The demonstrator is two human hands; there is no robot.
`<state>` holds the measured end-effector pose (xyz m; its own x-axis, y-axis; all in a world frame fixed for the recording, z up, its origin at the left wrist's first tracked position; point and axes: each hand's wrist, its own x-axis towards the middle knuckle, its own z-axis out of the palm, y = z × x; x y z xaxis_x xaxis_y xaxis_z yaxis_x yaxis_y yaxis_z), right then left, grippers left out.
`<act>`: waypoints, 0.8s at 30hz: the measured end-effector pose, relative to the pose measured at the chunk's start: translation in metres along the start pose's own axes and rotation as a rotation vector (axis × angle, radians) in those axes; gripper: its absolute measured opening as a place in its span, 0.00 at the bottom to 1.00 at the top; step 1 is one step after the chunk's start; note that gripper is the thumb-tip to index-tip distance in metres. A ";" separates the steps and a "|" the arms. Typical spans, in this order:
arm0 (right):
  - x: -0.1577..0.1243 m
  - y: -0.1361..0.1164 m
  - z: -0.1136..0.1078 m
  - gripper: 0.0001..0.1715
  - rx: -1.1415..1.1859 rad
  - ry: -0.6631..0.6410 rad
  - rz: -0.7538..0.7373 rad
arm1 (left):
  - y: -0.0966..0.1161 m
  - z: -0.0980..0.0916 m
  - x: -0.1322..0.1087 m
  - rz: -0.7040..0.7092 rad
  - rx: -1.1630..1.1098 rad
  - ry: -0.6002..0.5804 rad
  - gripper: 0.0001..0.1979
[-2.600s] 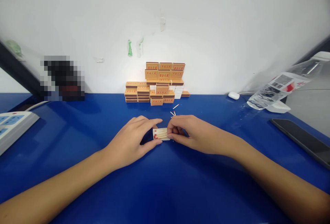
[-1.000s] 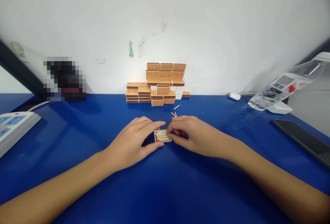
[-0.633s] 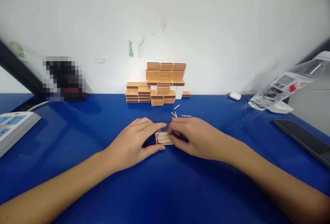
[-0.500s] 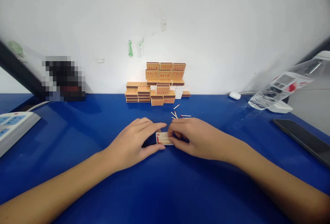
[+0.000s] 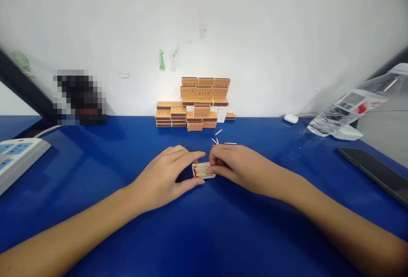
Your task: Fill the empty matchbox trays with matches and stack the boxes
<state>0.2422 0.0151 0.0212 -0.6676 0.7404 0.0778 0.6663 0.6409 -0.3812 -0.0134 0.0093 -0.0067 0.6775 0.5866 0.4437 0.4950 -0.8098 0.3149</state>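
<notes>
A small white matchbox tray (image 5: 203,176) filled with red-tipped matches lies on the blue table between my hands. My left hand (image 5: 168,175) is at its left end, thumb and fingers spread around the tray, the thumb near its front edge. Over the right end of the tray, my right hand (image 5: 231,164) has thumb and fingers pinched together at the matches; what is between the fingertips is too small to make out. Several loose matches (image 5: 219,132) lie just behind my right hand.
Stacked matchboxes (image 5: 195,125) stand against the white wall. On the right are a plastic bottle (image 5: 347,105), a white case (image 5: 290,118) and a black phone (image 5: 376,173). A power strip (image 5: 24,158) lies at the left, with a pixelated dark object (image 5: 84,98) behind it.
My right thumb and fingers have closed into a tighter pinch at the tray's right end. The tray has tilted slightly. My left hand has hardly moved.
</notes>
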 end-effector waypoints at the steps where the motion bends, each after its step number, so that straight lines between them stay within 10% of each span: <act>1: 0.001 0.000 0.001 0.13 -0.002 0.008 -0.002 | 0.000 0.000 0.000 -0.002 -0.001 -0.003 0.25; 24: -0.003 -0.009 -0.014 0.11 0.093 0.004 -0.084 | 0.000 0.000 0.000 0.003 -0.012 0.000 0.24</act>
<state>0.2433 0.0101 0.0372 -0.7187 0.6855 0.1166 0.5739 0.6794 -0.4571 -0.0134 0.0093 -0.0071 0.6786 0.5844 0.4448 0.4864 -0.8114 0.3240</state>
